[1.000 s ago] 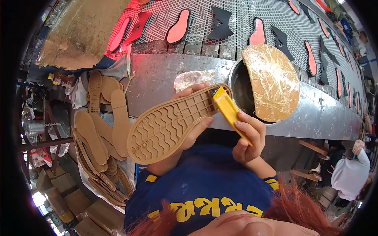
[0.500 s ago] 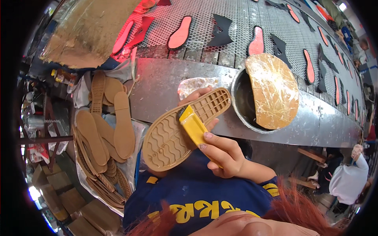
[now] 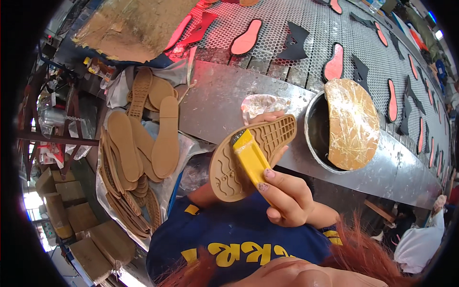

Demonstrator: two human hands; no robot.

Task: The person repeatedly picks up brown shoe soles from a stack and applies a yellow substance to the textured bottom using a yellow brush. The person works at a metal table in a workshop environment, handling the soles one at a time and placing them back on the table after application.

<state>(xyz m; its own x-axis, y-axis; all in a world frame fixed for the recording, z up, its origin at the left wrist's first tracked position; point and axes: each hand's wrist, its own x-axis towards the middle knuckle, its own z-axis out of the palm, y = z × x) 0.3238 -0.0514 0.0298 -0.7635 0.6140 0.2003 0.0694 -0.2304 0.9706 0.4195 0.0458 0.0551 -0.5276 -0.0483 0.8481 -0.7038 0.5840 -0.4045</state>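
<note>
A tan shoe sole (image 3: 275, 136) is held tilted in front of my chest, its ridged, gridded face toward me. My left hand (image 3: 267, 117) grips it from behind; some fingers show past the far edge and the thumb at the near edge, while the palm is hidden. In my right hand (image 3: 291, 198), a yellow-handled brush (image 3: 252, 160) is pinched between thumb and fingers. Its dark bristles lie against the sole's upper edge around mid-length. Beyond the sole, a whitish, stained pad (image 3: 263, 104) lies on the metal table (image 3: 215, 98).
A metal pot (image 3: 315, 155), partly covered by a brown board (image 3: 354, 124), stands to the right. Stacked tan soles (image 3: 125, 148) fill the left side. Behind, pink insoles (image 3: 247, 38) and black cut pieces (image 3: 294, 42) rest on a mesh conveyor (image 3: 272, 12). Another person (image 3: 420, 241) is at far right.
The view has shifted, so the surroundings appear farther right. The sole has turned and looks more tilted, and the brush bristles now sit at its upper edge. Both hands keep their hold.
</note>
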